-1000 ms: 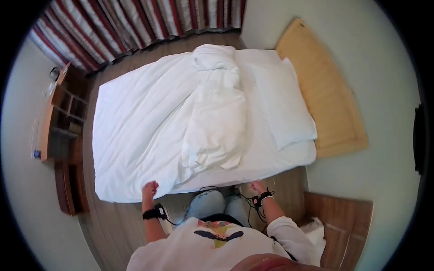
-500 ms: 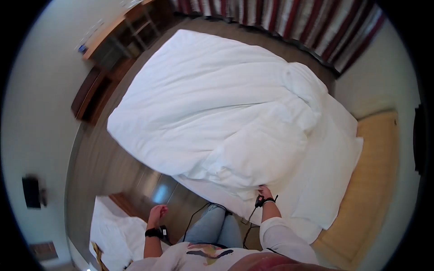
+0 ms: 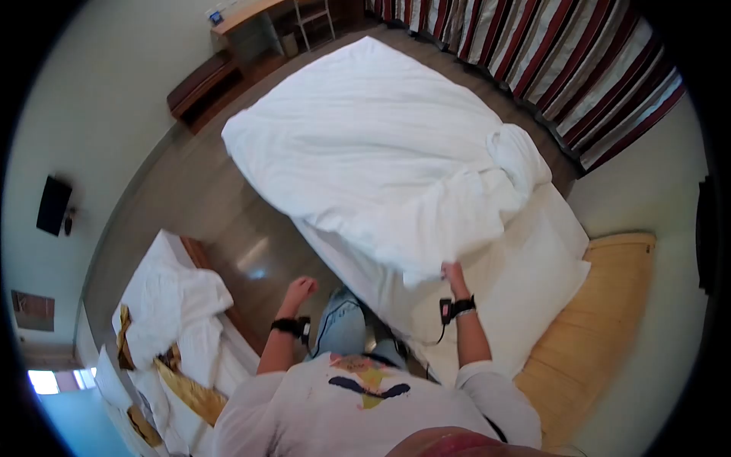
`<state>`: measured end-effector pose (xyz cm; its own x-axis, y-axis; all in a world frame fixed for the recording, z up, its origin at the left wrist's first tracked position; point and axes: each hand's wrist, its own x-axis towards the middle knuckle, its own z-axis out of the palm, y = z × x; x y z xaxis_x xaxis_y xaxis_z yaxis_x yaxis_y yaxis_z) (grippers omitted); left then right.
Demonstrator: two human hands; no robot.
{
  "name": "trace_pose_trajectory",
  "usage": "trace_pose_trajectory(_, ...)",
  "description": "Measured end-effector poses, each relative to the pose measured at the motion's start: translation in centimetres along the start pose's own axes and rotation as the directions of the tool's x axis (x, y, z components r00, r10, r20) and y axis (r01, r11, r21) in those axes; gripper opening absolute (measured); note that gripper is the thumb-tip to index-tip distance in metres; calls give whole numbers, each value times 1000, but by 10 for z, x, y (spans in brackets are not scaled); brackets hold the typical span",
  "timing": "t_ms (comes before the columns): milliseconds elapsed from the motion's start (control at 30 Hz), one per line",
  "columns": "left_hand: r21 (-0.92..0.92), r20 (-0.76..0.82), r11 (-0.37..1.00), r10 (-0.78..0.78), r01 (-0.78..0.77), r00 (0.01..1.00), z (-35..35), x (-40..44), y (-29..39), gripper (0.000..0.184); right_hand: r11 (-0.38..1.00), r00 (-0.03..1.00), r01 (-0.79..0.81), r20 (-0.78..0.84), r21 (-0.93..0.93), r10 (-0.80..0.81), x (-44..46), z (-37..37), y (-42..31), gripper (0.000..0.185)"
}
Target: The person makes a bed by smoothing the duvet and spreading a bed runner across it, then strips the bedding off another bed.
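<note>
A large white duvet (image 3: 365,137) lies rumpled over the bed, its upper edge bunched into folds. My right hand (image 3: 454,276) is closed on the duvet's near edge, which is lifted a little off the white sheet (image 3: 487,305). Over the floor beside the bed, my left hand (image 3: 302,288) is held in a loose fist, touching nothing. Both wrists carry black straps with small devices and cables. A white pillow (image 3: 560,286) lies against the yellow headboard (image 3: 594,305).
At the lower left, a second bed (image 3: 244,339) holds crumpled white bedding (image 3: 179,305) and gold cloth (image 3: 190,392). A brown bench (image 3: 202,87) and a desk (image 3: 247,17) stand at the far wall. Striped curtains (image 3: 548,65) hang at the upper right.
The view has turned, bringing the second bed into sight. My right hand has gone from beside the bed to the duvet and taken hold of its edge, now raised. My left hand remains off the bed.
</note>
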<state>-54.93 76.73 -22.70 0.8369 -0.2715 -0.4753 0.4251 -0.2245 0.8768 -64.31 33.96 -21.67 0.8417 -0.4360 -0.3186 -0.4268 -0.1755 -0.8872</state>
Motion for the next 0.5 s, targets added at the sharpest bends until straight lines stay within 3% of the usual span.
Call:
trace_pose_trajectory(33, -59, 87, 998, 44, -39, 995, 17, -19, 6, 22, 999, 1000, 11, -15, 31, -11, -24, -6, -40, 14)
trace_pose_trajectory(100, 45, 226, 999, 17, -28, 974, 33, -52, 27, 20, 994, 989, 72, 120, 77, -81, -71, -5, -98, 13)
trace_pose_trajectory(167, -82, 215, 977, 210, -197, 954, 33, -60, 11, 20, 994, 974, 79, 209, 72, -93, -129, 25, -112, 12)
trace_pose_trajectory(200, -79, 213, 980, 196, -183, 957, 22, -76, 9, 20, 993, 950, 100, 289, 68, -116, -154, 42, -116, 12)
trace_pose_trajectory(300, -179, 191, 979, 137, -103, 972, 0, -96, 28, 21, 998, 850, -2, 526, 57, -28, -245, 91, -117, 14)
trace_pose_trajectory(367, -56, 165, 990, 135, -127, 977, -9, -90, 20, 22, 998, 817, -44, 576, 51, 6, -276, 97, -101, 14)
trace_pose_trajectory(433, 21, 165, 989, 144, -149, 976, 2, -88, 7, 23, 977, 704, -214, 689, -26, 172, -277, 96, -48, 14)
trace_pose_trajectory(467, 90, 198, 988, 107, -127, 974, 10, -94, -1, 23, 976, 711, -218, 682, -14, 169, -281, 91, -27, 14)
trace_pose_trajectory(500, 160, 227, 981, 68, -106, 972, 18, -105, -6, 23, 946, 741, -325, 617, -17, 265, -284, 85, -7, 14)
